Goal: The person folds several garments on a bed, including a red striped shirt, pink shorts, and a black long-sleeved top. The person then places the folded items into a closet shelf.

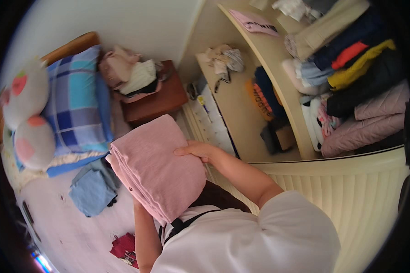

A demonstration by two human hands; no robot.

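A thick folded pink cloth [157,163], perhaps a garment or a sheet, is held up before my chest. My right hand [193,151] grips its right edge, thumb on top and fingers underneath. On the other side, my left forearm [146,235] reaches up beneath the bundle, which rests level on it; the left hand itself is hidden by the cloth. Layered folds show along the bundle's left edge. Behind and left of it, a light blue folded garment [94,192] lies on the bed [68,235]. A dark red garment [124,247] lies near my left forearm.
To the right stands an open wardrobe [270,71] with stacked clothes [348,65] and a crumpled garment [227,59] on its shelves. A plaid pillow [77,102] and a plush toy [34,140] sit at the bed's head. Clothes [133,75] cover a reddish-brown nightstand [171,92].
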